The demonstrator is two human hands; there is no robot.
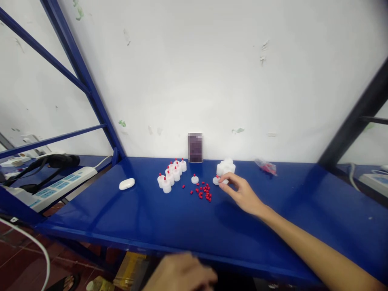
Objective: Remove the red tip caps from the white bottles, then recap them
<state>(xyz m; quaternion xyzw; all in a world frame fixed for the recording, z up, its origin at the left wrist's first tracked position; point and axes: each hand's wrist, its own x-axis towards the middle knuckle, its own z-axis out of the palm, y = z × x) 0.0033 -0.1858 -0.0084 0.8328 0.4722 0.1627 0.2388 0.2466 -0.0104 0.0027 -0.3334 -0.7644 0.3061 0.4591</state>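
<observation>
My right hand [239, 193] reaches in from the right, with thumb and index finger closed at a white lid [216, 180] that carries a red tip. White plastic shows through the gap between these fingers. Just behind the hand is a cluster of plain white bottles or lids [226, 166]. Small red caps [207, 192] lie scattered to its left. Another white lid with a red tip [195, 179] stands alone near them. Farther left, several white pieces with red tips [169, 178] stand in rows. My left hand [183, 273] is blurred at the bottom edge, below the table front.
A white oval case [127, 184] lies on the blue table [145, 218] at the left. A dark pixelated rectangle [195, 148] leans against the wall. To the right is a clear bag with red bits [266, 166]. A power strip [60, 188] and blue frame posts [87, 87] flank the left side.
</observation>
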